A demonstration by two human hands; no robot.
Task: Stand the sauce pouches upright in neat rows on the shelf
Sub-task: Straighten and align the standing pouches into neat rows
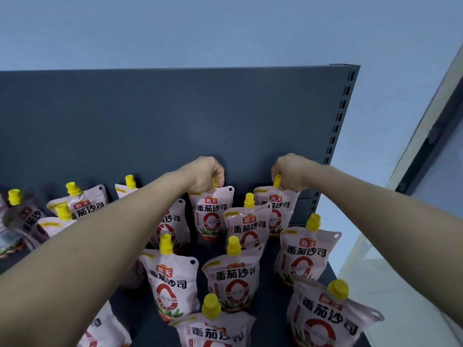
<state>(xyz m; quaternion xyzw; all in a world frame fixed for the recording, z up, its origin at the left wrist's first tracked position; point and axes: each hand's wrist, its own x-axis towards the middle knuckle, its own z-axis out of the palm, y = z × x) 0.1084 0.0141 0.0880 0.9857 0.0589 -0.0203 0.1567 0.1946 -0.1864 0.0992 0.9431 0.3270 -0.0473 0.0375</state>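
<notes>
Yellow plastic spout caps are what both hands grip: the left hand (205, 174) is pinched on the cap of a pale pink sauce pouch (211, 214) hanging straight below it, against the dark grey metal back panel (150, 121). The right hand (290, 174) likewise clamps the cap of a second pink pouch (278, 209), long axis vertical, at the back row of the dark shelf (270, 249).

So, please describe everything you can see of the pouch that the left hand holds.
The pouch is pale pink, glossy, flexible-looking plastic, with red and black print, a red ring graphic and a punched hole in its upper right corner. Its yellow cap is mostly hidden in the left hand, which grips it from above. It stands upright in the back row, close to the dark back panel.
</notes>
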